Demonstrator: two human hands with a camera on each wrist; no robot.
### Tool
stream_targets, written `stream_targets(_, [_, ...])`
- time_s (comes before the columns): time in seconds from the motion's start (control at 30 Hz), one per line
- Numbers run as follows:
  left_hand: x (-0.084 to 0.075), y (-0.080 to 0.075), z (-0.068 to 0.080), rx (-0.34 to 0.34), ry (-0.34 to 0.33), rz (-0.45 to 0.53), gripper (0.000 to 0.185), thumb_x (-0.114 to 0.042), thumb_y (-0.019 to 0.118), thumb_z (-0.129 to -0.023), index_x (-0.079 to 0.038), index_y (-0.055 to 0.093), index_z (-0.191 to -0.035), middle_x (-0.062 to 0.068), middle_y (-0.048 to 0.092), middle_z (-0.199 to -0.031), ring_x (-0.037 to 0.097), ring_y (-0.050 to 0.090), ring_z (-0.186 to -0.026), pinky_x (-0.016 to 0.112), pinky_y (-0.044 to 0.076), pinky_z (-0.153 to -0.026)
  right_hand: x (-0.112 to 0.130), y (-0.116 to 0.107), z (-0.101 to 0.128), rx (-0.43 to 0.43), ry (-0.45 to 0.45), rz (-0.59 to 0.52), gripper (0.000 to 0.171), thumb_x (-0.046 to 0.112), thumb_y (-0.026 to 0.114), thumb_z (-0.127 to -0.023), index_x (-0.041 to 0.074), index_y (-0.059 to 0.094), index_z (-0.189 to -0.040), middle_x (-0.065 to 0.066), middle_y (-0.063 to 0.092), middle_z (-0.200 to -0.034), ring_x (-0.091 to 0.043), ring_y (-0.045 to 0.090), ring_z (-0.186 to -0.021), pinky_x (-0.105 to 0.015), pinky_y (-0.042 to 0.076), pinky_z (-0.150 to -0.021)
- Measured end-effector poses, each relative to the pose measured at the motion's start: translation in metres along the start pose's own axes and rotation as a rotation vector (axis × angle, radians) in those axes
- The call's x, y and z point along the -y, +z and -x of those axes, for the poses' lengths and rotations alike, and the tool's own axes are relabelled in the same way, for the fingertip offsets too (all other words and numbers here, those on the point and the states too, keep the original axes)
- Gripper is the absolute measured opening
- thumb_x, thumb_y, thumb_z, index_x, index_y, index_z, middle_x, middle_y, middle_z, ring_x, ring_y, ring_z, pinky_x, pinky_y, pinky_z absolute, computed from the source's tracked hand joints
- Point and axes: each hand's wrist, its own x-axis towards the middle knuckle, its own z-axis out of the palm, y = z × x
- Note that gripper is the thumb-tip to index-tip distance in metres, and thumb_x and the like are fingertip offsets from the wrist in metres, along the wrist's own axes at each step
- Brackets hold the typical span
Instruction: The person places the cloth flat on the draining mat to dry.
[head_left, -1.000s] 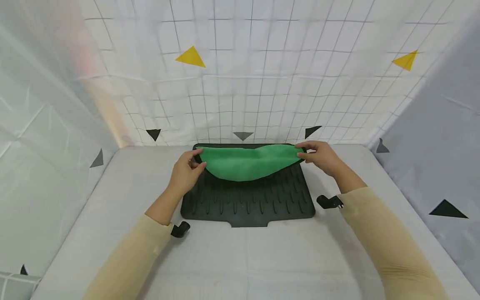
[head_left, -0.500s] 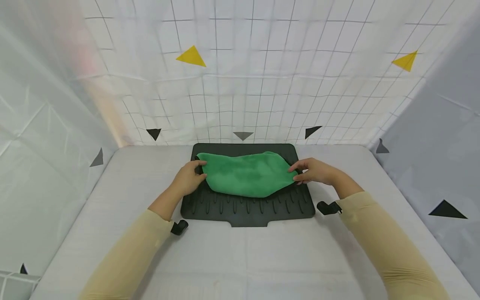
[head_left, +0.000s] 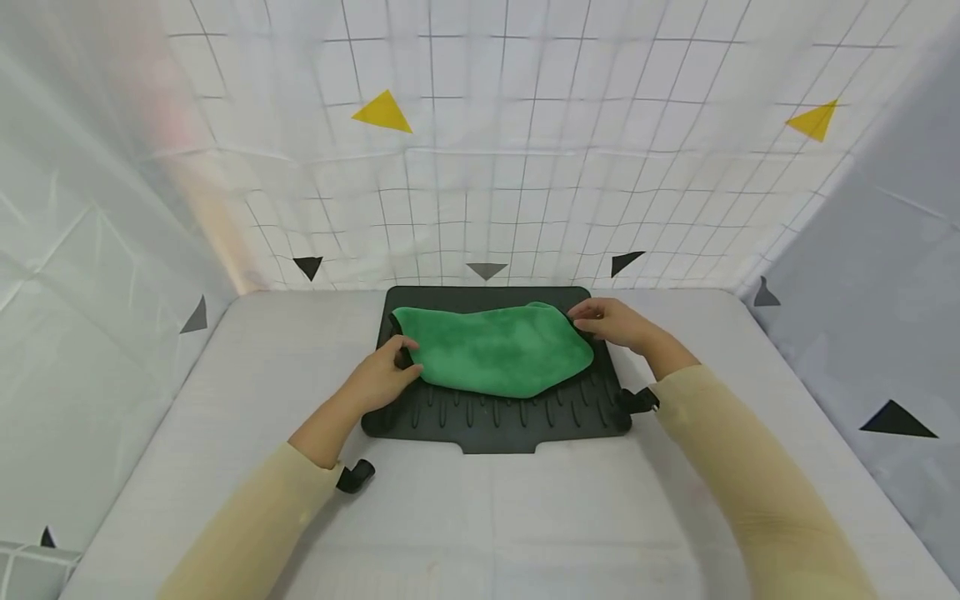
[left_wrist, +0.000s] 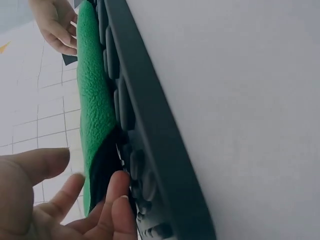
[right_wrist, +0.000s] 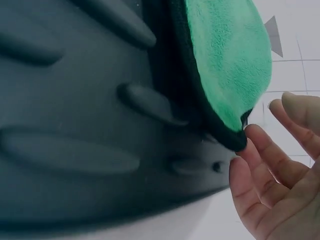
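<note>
A folded green plush cloth (head_left: 498, 350) with a black edging and dark underside lies across a black ridged mat (head_left: 495, 435). At its left end is my left hand (head_left: 378, 377). In the left wrist view the fingers (left_wrist: 119, 190) reach under the cloth's dark corner, while the thumb (left_wrist: 47, 162) stands apart from the green pile. My right hand (head_left: 618, 323) is at the cloth's upper right edge. Its fingertips meet the black-edged corner (right_wrist: 239, 141) in the right wrist view, with the thumb (right_wrist: 300, 107) held away.
The mat rests on a white-covered table (head_left: 495, 517), its tab towards me. Behind it hangs a white gridded sheet (head_left: 480, 192) with yellow and black triangles. Plain sheets (head_left: 862, 317) stand on both sides. Each sleeve cuff carries a small black camera (head_left: 356, 476).
Both hands lowered the cloth onto the mat and loosened their grip. The left hand then slid slightly towards me, and the right hand moved up along the cloth's right end.
</note>
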Motion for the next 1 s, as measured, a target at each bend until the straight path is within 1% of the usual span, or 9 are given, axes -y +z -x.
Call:
stream_targets(0.13, [-0.002,0.002,0.003,0.019,0.034,0.0,0.029,-0.025,0.059,-0.102,-0.012,0.059,-0.128,0.01,0.064,-0.117,0.024,0.06,-0.101,0.041,0.05,-0.082,0.003,0.003,-0.007,0.013,0.006,-0.014,0.038,0.023,0.054,-0.105,0.003,0.057,-0.137,-0.023,0.054,-0.14,-0.04,0.051,-0.129,-0.057,0.045,-0.102])
stream_targets(0.23, [-0.003,0.003,0.003,0.027,0.05,0.009,0.024,-0.021,0.06,-0.102,-0.011,0.063,-0.123,0.007,0.066,-0.115,0.024,0.061,-0.104,0.041,0.051,-0.084,0.004,0.005,-0.011,0.013,0.018,-0.03,0.038,0.024,0.055,-0.105,0.004,0.058,-0.137,-0.023,0.054,-0.139,-0.039,0.051,-0.128,-0.058,0.044,-0.102])
stream_targets(0.33, [-0.003,0.005,0.001,0.017,0.069,0.011,0.021,-0.019,0.061,-0.101,-0.01,0.065,-0.12,0.006,0.067,-0.115,0.024,0.062,-0.105,0.041,0.052,-0.085,0.003,0.006,-0.013,0.004,0.012,-0.044,0.035,0.025,0.058,-0.104,0.004,0.061,-0.133,-0.02,0.058,-0.133,-0.035,0.053,-0.123,-0.055,0.045,-0.1])
stream_targets(0.43, [-0.001,0.006,-0.002,-0.012,0.088,0.01,0.019,-0.017,0.062,-0.1,-0.01,0.067,-0.118,0.007,0.067,-0.117,0.024,0.062,-0.105,0.042,0.052,-0.086,0.003,0.007,-0.013,0.004,-0.011,-0.077,0.032,0.025,0.062,-0.102,0.005,0.064,-0.127,-0.016,0.061,-0.125,-0.031,0.056,-0.116,-0.05,0.045,-0.098])
stream_targets(0.53, [0.0,0.007,-0.004,-0.047,0.099,0.016,0.02,-0.016,0.063,-0.1,-0.01,0.067,-0.119,0.007,0.067,-0.115,0.024,0.062,-0.103,0.041,0.052,-0.085,0.002,0.007,-0.013,0.028,-0.04,-0.124,0.032,0.025,0.067,-0.098,0.005,0.065,-0.123,-0.013,0.063,-0.12,-0.027,0.057,-0.112,-0.045,0.046,-0.097])
stream_targets(0.67, [0.0,0.008,-0.006,-0.1,0.112,0.055,0.021,-0.017,0.064,-0.099,-0.011,0.067,-0.119,0.006,0.065,-0.109,0.022,0.06,-0.096,0.037,0.051,-0.08,0.002,0.005,-0.011,0.065,-0.061,-0.157,0.035,0.022,0.071,-0.095,0.004,0.065,-0.125,-0.012,0.064,-0.125,-0.022,0.059,-0.113,-0.039,0.048,-0.096])
stream_targets(0.77, [0.0,0.008,-0.007,-0.152,0.121,0.088,0.02,-0.018,0.066,-0.099,-0.012,0.068,-0.118,0.006,0.063,-0.104,0.021,0.058,-0.091,0.035,0.049,-0.076,0.003,0.003,-0.008,0.048,-0.056,-0.162,0.037,0.021,0.073,-0.094,0.006,0.067,-0.126,-0.011,0.063,-0.13,-0.021,0.059,-0.113,-0.035,0.05,-0.091])
stream_targets(0.87, [-0.001,0.006,-0.008,-0.198,0.125,0.114,0.021,-0.019,0.066,-0.098,-0.012,0.067,-0.118,0.007,0.063,-0.103,0.022,0.057,-0.088,0.035,0.049,-0.074,0.005,0.0,-0.002,0.005,-0.052,-0.156,0.038,0.023,0.074,-0.094,0.008,0.067,-0.128,-0.011,0.06,-0.134,-0.024,0.058,-0.113,-0.037,0.05,-0.088])
stream_targets(1.0, [0.001,0.002,-0.011,-0.217,0.122,0.149,0.029,-0.02,0.068,-0.097,-0.01,0.065,-0.124,0.009,0.062,-0.102,0.022,0.057,-0.086,0.035,0.05,-0.071,0.006,-0.006,0.005,-0.031,-0.034,-0.148,0.041,0.026,0.074,-0.093,0.012,0.066,-0.131,-0.01,0.053,-0.142,-0.027,0.057,-0.117,-0.042,0.05,-0.093])
